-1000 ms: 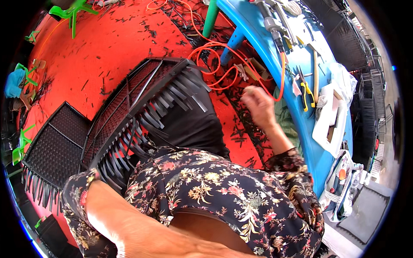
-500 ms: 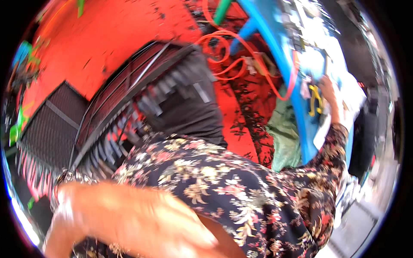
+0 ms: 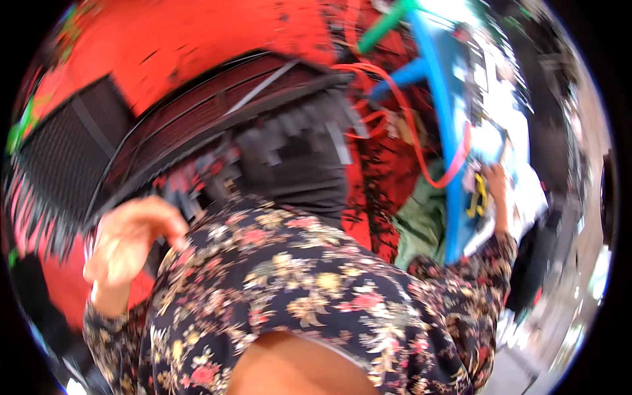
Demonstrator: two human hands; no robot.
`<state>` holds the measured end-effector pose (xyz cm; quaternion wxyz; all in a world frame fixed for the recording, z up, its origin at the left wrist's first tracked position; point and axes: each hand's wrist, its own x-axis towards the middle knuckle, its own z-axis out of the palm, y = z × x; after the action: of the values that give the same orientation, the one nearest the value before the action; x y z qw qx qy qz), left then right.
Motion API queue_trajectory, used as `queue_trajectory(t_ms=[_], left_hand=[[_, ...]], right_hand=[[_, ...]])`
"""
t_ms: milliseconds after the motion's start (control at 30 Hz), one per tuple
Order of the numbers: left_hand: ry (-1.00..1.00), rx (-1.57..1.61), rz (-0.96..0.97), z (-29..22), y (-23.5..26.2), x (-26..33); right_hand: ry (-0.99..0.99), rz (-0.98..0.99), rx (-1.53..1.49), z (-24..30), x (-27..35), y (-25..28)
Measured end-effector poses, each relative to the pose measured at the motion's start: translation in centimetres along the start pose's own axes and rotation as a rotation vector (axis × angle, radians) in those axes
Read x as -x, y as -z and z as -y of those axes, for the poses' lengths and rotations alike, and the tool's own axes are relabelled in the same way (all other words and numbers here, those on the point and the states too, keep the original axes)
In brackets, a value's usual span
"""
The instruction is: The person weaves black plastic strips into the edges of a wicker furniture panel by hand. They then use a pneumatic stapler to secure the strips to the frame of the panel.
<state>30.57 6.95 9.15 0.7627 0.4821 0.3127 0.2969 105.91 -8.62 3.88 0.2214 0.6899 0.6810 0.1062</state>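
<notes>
Overhead, blurred view; person in a dark floral top (image 3: 309, 289) fills the lower half; left hand (image 3: 131, 240) raised at lower left, fingers loosely curled, holding nothing, palm turned inward, close beside the floral shoulder; behind it a black grille panel (image 3: 66, 151) with a fringe of pale tines lies flat on the red floor (image 3: 191, 33); a second, larger black grille (image 3: 217, 112) slants from mid-left up toward top centre, a grey bar crossing it; black cloth (image 3: 303, 178) sits just below that grille, above the top's edge. Right hand (image 3: 495, 187) reaches out at right onto the blue table (image 3: 454, 151); fingers lie against yellow-handled pliers (image 3: 476, 196) at the table's near edge; grasp or mere touch cannot be told, blur too heavy; sleeve runs down from the wrist toward the lower right. Orange cable (image 3: 401, 112) loops on the floor beside the table and trails up over its edge near the right hand; green pipe (image 3: 385, 23) angles in at top, touching the table frame; green cloth (image 3: 424, 220) bunched under the table, between red floor and blue leg; tabletop clutter beyond the hand too smeared to name.
</notes>
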Motion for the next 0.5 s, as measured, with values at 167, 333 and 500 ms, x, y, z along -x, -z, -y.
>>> queue_trajectory(t_ms=[167, 333, 500], left_hand=[[-0.017, -0.041, 0.039, 0.7, -1.7, -2.0], [0.004, -0.113, 0.095, 0.5, -1.8, -2.6], [0.016, -0.115, 0.112, 1.1, -1.8, -3.1]], right_hand=[[-0.638, -0.147, -0.492, 4.4, -1.7, 3.1], [-0.773, -0.225, -0.584, 4.8, 0.5, 4.9], [-0.574, -0.145, -0.461, 3.6, -0.2, 3.5]])
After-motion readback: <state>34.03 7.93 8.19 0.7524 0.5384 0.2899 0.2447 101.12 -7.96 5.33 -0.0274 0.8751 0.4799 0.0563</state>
